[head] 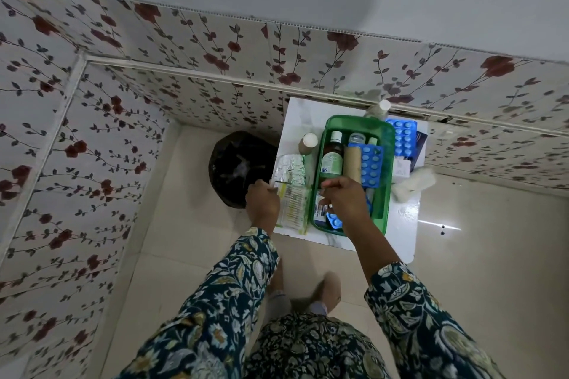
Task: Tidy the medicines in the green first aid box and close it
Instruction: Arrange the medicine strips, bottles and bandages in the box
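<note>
The green first aid box (pixel 388 163) stands open on a small white table (pixel 297 115). Inside it are a brown bottle (pixel 332 160), a tan roll (pixel 352 163), a blue blister pack (pixel 372 168) and small boxes at the near end. My right hand (pixel 346 198) hovers over the box's near end with pinched fingers; what it holds is hidden. Left of the box, my left hand (pixel 261 201) grips a yellow-green medicine packet (pixel 294 206). A silver blister strip (pixel 291 169) lies just beyond that packet.
A black bin bag (pixel 240 166) sits on the floor left of the table. Behind and right of the box are a white bottle (pixel 381 108), another blue blister pack (pixel 401 137), a tan roll (pixel 308 143) and cotton wool (pixel 414 183). Floral walls close in behind.
</note>
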